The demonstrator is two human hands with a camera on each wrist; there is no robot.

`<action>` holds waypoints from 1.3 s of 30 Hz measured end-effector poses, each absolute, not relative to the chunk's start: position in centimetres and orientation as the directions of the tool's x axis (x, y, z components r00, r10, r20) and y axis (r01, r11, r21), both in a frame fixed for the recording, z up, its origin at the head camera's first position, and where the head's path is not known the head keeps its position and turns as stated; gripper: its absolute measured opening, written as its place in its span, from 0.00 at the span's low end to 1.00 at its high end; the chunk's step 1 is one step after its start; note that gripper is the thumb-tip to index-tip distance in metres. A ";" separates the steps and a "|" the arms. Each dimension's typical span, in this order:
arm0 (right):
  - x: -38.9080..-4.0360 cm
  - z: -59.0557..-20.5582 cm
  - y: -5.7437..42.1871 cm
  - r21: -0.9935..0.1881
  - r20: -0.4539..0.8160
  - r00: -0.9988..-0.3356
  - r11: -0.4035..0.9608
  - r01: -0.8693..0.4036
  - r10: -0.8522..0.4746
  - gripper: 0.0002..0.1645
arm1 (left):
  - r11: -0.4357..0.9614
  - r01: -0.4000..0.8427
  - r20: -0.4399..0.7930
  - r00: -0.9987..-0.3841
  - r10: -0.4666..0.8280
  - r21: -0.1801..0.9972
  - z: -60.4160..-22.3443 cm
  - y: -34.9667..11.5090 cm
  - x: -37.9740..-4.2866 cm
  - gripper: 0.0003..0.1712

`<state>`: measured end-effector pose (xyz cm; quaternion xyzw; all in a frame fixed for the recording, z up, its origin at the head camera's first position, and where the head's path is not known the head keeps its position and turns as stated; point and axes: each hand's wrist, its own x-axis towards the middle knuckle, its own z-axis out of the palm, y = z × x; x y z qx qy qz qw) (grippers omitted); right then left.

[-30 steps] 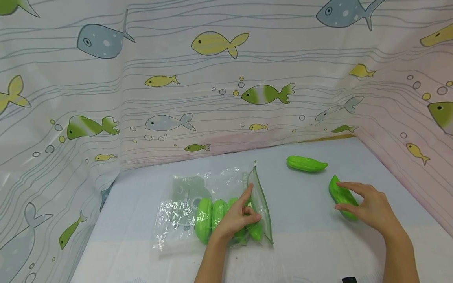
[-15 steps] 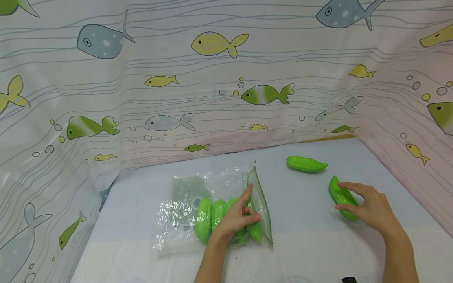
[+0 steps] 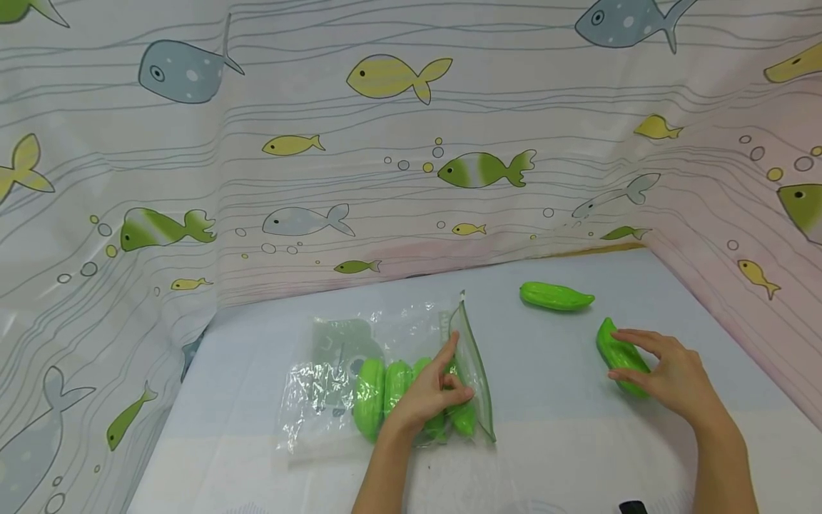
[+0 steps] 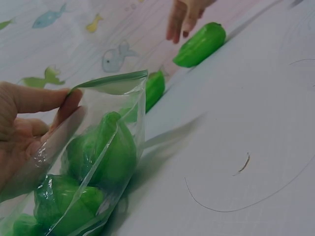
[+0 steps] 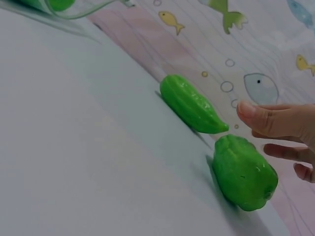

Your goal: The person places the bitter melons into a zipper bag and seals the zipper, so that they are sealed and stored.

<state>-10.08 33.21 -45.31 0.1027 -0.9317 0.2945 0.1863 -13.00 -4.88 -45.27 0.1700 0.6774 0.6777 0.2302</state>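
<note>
A clear plastic zip bag (image 3: 340, 428) lies on the table, with several bright green, ridged, cucumber-like toy vegetables (image 3: 369, 403) inside. My left hand (image 3: 424, 396) is over its mouth end. In the left wrist view, thumb and finger of the left hand (image 4: 34, 108) pinch the bag's edge near the green zip strip (image 4: 113, 80). On the right, my right hand (image 3: 674, 375) hovers with thumb and fingers apart over another green toy vegetable (image 3: 616, 350). The right wrist view shows a gap between the right hand (image 5: 283, 130) and that vegetable (image 5: 243, 172).
Another green toy vegetable (image 3: 556, 296) lies farther back on the white and pale blue tabletop (image 3: 546, 428). A fish-printed curtain (image 3: 398, 200) rises behind and on both sides. A small black object (image 3: 633, 507) sits at the front edge, partly cut off.
</note>
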 end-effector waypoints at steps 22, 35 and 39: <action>-9.9 -45.5 33.6 -0.520 0.216 -0.976 0.847 -0.110 0.005 0.37 | 0.028 -0.069 -0.073 -0.834 0.547 0.997 -45.2 -4.9 -13.1 0.55; -9.8 -45.6 34.0 -0.509 0.058 -0.995 0.860 0.041 0.081 0.49 | 0.026 -0.075 -0.077 -0.834 0.547 0.997 -45.2 -4.9 -13.1 0.55; -9.8 -45.5 34.2 -0.515 0.004 -0.997 0.855 0.067 0.080 0.50 | 0.026 -0.074 -0.076 -0.834 0.547 0.997 -45.2 -4.8 -13.1 0.55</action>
